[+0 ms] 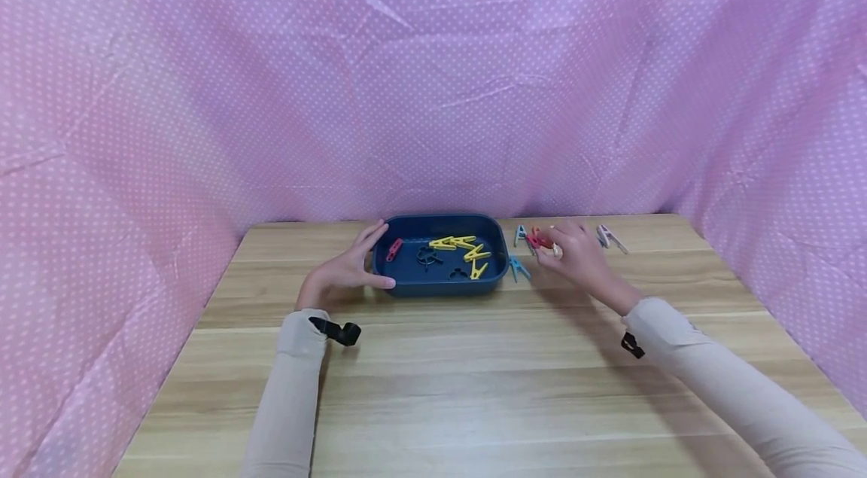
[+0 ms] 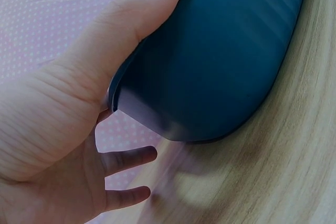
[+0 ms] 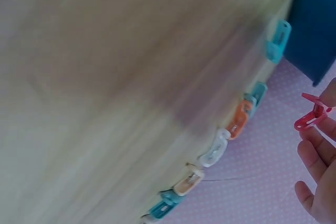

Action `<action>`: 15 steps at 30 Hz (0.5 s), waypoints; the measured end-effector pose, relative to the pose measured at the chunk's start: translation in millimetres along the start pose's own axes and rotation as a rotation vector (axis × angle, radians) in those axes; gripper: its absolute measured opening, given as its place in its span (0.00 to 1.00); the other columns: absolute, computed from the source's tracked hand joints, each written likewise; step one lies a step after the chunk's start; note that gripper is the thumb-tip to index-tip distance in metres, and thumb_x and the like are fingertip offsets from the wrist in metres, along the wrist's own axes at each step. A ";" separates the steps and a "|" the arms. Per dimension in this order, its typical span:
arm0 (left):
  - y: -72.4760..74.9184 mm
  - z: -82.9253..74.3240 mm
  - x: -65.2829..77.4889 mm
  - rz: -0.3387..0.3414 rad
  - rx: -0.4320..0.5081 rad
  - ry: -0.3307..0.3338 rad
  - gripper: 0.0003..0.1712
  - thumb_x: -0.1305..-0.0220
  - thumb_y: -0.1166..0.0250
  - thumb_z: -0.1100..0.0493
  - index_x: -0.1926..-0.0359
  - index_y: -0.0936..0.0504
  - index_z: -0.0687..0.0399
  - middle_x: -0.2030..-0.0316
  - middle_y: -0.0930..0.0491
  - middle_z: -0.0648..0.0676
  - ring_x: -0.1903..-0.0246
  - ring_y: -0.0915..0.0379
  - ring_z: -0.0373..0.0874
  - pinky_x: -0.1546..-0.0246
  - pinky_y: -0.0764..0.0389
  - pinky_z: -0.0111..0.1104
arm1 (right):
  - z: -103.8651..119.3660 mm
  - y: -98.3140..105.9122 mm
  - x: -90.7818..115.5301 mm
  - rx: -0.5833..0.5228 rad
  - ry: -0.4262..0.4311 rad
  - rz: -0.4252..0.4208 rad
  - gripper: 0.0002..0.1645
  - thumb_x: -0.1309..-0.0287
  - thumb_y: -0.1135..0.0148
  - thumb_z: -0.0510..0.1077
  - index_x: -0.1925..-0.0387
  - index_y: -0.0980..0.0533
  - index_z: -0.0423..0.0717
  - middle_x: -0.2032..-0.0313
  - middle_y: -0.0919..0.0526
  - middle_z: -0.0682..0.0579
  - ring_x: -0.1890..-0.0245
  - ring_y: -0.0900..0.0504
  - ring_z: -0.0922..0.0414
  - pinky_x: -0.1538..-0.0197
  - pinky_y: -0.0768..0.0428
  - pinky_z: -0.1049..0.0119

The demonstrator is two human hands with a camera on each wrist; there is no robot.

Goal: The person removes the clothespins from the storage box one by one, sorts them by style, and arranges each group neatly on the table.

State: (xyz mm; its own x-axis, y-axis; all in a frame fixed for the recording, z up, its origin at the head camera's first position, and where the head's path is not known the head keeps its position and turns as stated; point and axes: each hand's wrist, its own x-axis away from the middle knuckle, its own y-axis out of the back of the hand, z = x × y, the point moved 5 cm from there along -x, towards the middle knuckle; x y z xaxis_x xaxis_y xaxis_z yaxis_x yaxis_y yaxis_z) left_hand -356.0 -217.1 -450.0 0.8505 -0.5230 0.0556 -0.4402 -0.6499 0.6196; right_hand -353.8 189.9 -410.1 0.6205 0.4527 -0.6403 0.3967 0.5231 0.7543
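Observation:
My left hand [image 1: 345, 263] spans the left end of a dark blue plastic basin [image 1: 443, 288], its thumb along the rim on the near side. Two of its other fingers stretch out straight past the end in the left wrist view. Inside the basin lie several yellow clothespins [image 1: 477, 253], a red clothespin [image 1: 393, 250] and dark shapes [image 1: 428, 257]. To the right of the basin, my right hand [image 1: 576, 252] pinches another red clothespin [image 3: 314, 113] between thumb and fingertips, above the table in the right wrist view.
Against the basin's right end lies a blue clothespin [image 1: 519, 268]. Other clothespins, including an orange one [image 3: 239, 120] and a white one [image 3: 214, 148], form a loose row on the wooden table [image 1: 474, 388]. A pink dotted curtain [image 1: 433, 86] stands behind.

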 end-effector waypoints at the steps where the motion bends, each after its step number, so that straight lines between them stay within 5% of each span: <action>1: 0.0 -0.1 0.0 0.001 0.000 -0.001 0.65 0.40 0.24 0.54 0.17 0.62 0.51 0.18 0.73 0.55 0.19 0.76 0.60 0.25 0.56 0.66 | -0.6 -1.8 1.6 0.011 -0.002 0.017 0.13 0.53 0.26 0.39 0.63 0.15 0.39 0.71 0.14 0.45 0.66 0.19 0.46 0.52 0.25 0.43; 9: -0.3 -0.7 0.6 0.005 0.016 0.003 0.67 0.41 0.23 0.52 0.17 0.63 0.51 0.18 0.73 0.55 0.19 0.76 0.60 0.25 0.56 0.66 | -2.8 -15.3 11.7 0.020 -0.131 0.202 0.12 0.48 0.27 0.42 0.60 0.14 0.43 0.69 0.13 0.48 0.68 0.22 0.51 0.60 0.29 0.52; 15: -1.1 2.9 -1.0 0.007 0.043 0.046 0.69 0.43 0.22 0.48 0.17 0.63 0.47 0.18 0.74 0.49 0.19 0.76 0.56 0.23 0.57 0.63 | -2.9 -20.5 12.1 -0.021 -0.164 0.256 0.08 0.47 0.27 0.42 0.64 0.14 0.43 0.75 0.16 0.51 0.73 0.24 0.55 0.65 0.29 0.59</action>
State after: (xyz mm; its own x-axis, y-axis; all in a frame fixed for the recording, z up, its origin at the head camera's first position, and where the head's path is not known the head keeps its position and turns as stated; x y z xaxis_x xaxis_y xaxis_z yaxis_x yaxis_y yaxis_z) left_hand -357.2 -217.4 -453.1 0.8592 -0.5025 0.0960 -0.4572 -0.6701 0.5847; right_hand -356.4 186.7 -433.8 0.8000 0.4499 -0.3969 0.2005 0.4230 0.8837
